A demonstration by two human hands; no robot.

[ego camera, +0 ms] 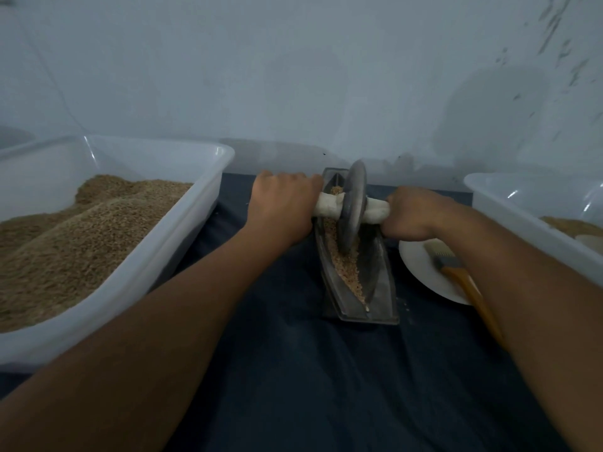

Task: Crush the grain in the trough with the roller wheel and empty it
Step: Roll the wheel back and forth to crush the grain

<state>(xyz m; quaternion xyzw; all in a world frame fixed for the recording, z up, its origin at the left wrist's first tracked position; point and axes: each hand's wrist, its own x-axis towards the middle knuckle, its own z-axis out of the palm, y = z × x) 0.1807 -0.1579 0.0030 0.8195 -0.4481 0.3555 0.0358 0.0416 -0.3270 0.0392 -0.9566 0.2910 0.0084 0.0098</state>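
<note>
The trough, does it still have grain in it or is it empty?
Not empty: tan grain lies along the trough under the roller wheel.

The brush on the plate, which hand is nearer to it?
Right. The right hand grips the roller handle just above the brush; the left hand grips the other end, across the trough.

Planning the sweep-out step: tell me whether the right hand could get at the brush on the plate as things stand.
Probably yes, once freed. The right hand grips the roller wheel axle; the brush lies on the white plate just below that wrist, with nothing between them.
</note>
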